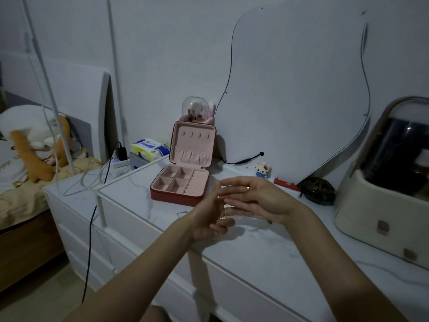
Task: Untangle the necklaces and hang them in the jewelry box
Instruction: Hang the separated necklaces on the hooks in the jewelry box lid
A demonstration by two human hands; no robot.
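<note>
While box point(180, 185) open, hands point(255, 198) near edge

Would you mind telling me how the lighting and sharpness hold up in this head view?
Head view: dim, bluish light; jewelry box reads clearly; left hand and right hand are slightly soft; the thin necklace is barely visible; plush toy is smeared; wide-angle bending at the edges.

Bare white dresser top point(267, 247) lies open in front of the red jewelry box point(180, 194), whose raised lid point(192, 142) walls off the back; left of the box the top is also bare. To the right stand a dark round object point(319, 190) and a bulky cream case point(380, 182); a red bar point(286, 183) and small toy figure point(262, 169) line the wall.
</note>
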